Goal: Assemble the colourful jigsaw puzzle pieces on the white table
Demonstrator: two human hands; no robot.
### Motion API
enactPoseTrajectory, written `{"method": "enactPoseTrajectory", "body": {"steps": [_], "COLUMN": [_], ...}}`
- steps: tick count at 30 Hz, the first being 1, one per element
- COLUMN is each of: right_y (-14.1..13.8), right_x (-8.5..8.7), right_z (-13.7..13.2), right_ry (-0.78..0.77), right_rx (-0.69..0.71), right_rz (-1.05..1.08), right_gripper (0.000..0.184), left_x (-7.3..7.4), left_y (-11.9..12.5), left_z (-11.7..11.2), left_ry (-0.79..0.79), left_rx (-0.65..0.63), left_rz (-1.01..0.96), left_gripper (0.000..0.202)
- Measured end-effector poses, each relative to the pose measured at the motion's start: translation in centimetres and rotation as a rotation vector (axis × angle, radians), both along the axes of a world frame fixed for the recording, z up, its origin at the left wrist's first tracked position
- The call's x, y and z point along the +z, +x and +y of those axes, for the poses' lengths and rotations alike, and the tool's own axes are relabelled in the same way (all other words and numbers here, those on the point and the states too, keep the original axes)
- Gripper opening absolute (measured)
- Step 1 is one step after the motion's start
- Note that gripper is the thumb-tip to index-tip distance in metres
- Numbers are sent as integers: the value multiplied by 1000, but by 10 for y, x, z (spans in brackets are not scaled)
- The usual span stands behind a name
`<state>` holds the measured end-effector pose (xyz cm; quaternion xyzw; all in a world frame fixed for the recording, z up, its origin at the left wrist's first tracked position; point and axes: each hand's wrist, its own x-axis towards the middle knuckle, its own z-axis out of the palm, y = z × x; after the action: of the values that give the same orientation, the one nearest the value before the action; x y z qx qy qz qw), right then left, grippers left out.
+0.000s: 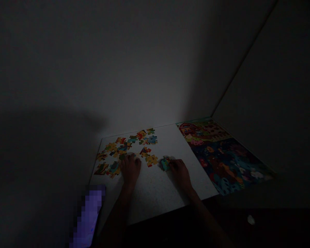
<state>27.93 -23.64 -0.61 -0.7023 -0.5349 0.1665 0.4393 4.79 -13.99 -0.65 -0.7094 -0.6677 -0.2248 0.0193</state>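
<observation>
My right hand [180, 172] pinches a jigsaw puzzle piece [165, 163], greenish-blue with a touch of red, just over the white table. My left hand [130, 168] lies palm down with its fingers apart at the edge of the scattered pieces, and its fingertips are at a dark green piece [122, 156]. Between the hands are a yellow piece [151, 160] and a red-and-orange piece [145, 151]. Several more colourful pieces [111, 147] spread across the left of the table, some overlapping. The light is dim, so their prints are hard to read.
A colourful picture sheet [217, 155] with a red barn and animals covers the right of the white table [150, 198]. A pale wall [144, 86] rises behind the table. A lit, pixelated screen [89, 217] is at the lower left. Something small and white [251, 219] lies lower right.
</observation>
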Motion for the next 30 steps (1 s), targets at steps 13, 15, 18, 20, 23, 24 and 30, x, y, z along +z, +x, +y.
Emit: {"method": "enactPoseTrajectory", "body": {"steps": [13, 15, 18, 20, 23, 24, 30], "right_y": [0, -1, -1, -1, -1, -1, -1], "right_x": [-3, -2, -2, -3, -4, -5, -7], "right_z": [-1, -1, -1, 0, 1, 1, 1], "right_ry": [10, 20, 26, 31, 36, 34, 13], "right_rx": [9, 10, 12, 11, 5, 2, -4], "right_rz": [7, 12, 8, 3, -6, -11, -45], "right_gripper": [25, 24, 22, 22, 22, 21, 21], "left_x": [-14, -16, -19, -21, -24, -24, -23], "left_y": [-6, -7, -9, -9, -9, -8, -3], "left_z": [-22, -22, -21, -20, -17, -16, -23], "left_ry": [41, 44, 23, -35, -107, -115, -100], "left_rx": [-29, -31, -61, -91, -128, -135, -174], "left_rz": [9, -24, -100, -157, -197, -199, -234], "left_gripper": [48, 48, 42, 37, 33, 33, 37]}}
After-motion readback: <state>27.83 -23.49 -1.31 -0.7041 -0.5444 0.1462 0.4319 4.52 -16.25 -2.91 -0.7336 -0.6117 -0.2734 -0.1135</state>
